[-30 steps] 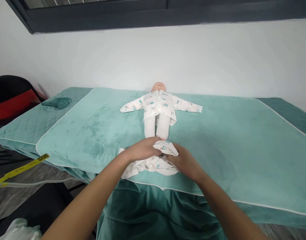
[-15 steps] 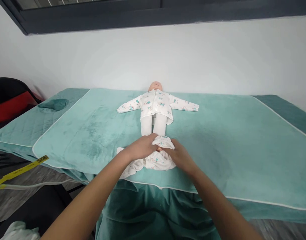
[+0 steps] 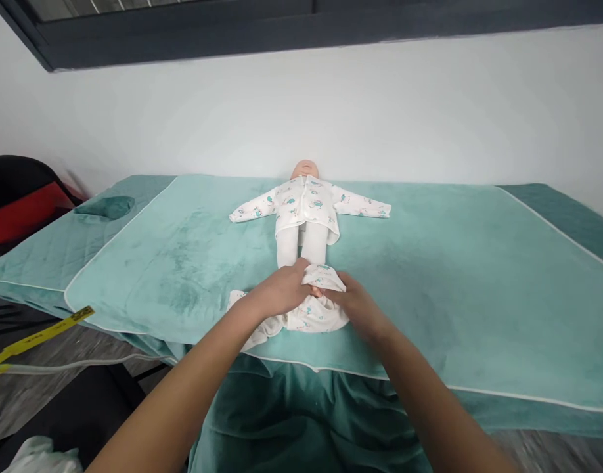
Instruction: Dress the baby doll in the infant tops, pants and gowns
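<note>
A baby doll (image 3: 306, 169) lies on its back, head toward the wall and legs toward me. It wears a white printed jacket (image 3: 309, 202) with both sleeves spread wide. White fabric covers its legs (image 3: 314, 243). At its feet, a pair of matching printed baby pants (image 3: 317, 320) is bunched up, one leg trailing to the left. My left hand (image 3: 284, 289) grips the left side of the bunched opening. Closed on its right side is my right hand (image 3: 353, 299). A bit of the doll's foot (image 3: 316, 292) shows between my hands.
The doll rests on a bed with a green velvet cover (image 3: 454, 282), against a white wall. A face hole (image 3: 107, 207) opens at the bed's left end. Yellow tape (image 3: 40, 336) and a pale cable lie at lower left, beside a black chair (image 3: 69, 414) with cloth on it.
My hands hold nearly the same pose on the pants. The gathered fabric and my right hand have shifted very slightly to the right; the doll stays in place.
</note>
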### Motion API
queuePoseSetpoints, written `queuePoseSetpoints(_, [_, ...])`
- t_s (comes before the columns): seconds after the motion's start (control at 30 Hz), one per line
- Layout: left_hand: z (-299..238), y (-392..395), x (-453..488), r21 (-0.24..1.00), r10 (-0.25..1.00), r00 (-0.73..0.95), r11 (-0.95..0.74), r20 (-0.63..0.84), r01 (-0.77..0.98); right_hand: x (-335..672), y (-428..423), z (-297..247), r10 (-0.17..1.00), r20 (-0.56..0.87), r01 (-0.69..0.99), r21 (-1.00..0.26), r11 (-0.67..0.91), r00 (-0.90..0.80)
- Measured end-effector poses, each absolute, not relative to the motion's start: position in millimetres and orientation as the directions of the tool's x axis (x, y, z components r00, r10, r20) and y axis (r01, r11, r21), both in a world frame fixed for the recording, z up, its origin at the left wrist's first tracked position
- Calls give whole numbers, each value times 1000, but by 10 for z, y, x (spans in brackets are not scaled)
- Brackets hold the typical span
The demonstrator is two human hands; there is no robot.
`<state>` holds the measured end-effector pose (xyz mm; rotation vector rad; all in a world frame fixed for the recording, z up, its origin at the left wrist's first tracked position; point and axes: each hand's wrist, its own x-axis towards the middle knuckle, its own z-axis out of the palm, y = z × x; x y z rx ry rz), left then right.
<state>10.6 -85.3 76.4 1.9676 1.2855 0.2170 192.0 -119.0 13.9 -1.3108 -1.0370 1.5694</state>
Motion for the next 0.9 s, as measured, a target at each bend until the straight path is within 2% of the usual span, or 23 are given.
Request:
queuePoseSetpoints(0.13, [732, -804, 55, 814, 836, 489, -92, -250, 573, 1975, -1183, 191, 929, -287, -155, -932, -327, -233])
queuePoseSetpoints(0.3, [712, -841, 88, 922, 828, 522, -14, -206, 386, 1993, -1150, 155, 926, -197, -301, -906, -297, -322])
queuePoseSetpoints(0.37, [704, -867, 121, 949, 837, 516, 13, -182, 314, 2001, -1144, 116, 935, -143, -370, -890, -265, -324])
queuePoseSetpoints(0.47, [704, -869, 133, 951, 836, 516, 19, -184, 308, 2033, -1143, 72, 950, -92, -434, -873, -221, -299])
queuePoseSetpoints(0.6, [701, -764, 95, 925, 873, 481, -113, -82, 363, 2059, -1068, 59, 963, -82, -358, -917, -174, -258])
queuePoseSetpoints(0.77, [630, -541, 131, 869, 946, 312, -229, 92, 439, 2006, -831, 11, 994, -66, -150, -986, -79, -88])
queuePoseSetpoints(0.83, [610, -493, 139, 888, 964, 252, -183, 79, 422, 2002, -768, -32, 998, -58, -114, -992, -61, -31])
queuePoseSetpoints(0.9, [609, -494, 103, 935, 962, 271, -73, -26, 347, 2022, -745, -74, 998, -55, -97, -994, -51, 35])
